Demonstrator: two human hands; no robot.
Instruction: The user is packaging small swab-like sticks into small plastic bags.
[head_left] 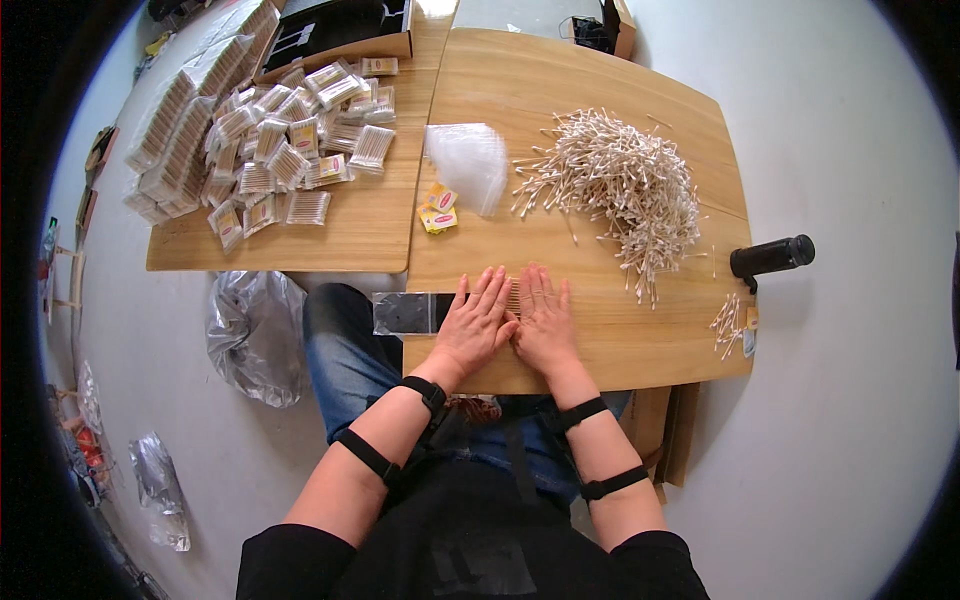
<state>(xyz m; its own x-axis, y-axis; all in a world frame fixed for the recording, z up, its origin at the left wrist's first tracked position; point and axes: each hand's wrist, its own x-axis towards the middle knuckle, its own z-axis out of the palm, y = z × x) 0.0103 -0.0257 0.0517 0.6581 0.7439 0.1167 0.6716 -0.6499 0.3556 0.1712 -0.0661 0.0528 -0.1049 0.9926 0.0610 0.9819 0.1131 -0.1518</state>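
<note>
Filled packets lie heaped, many loose swabs remain unpacked, and left hand and right hand, fingers outstretched, slightly apart, cover 1 swab row.

I'd call this room a small hand-packing workshop, going by the great heap of loose cotton swabs on the wooden table, the flat clear bags and little yellow cards beside them, and the filled packets piled near stacked bundles.
</note>
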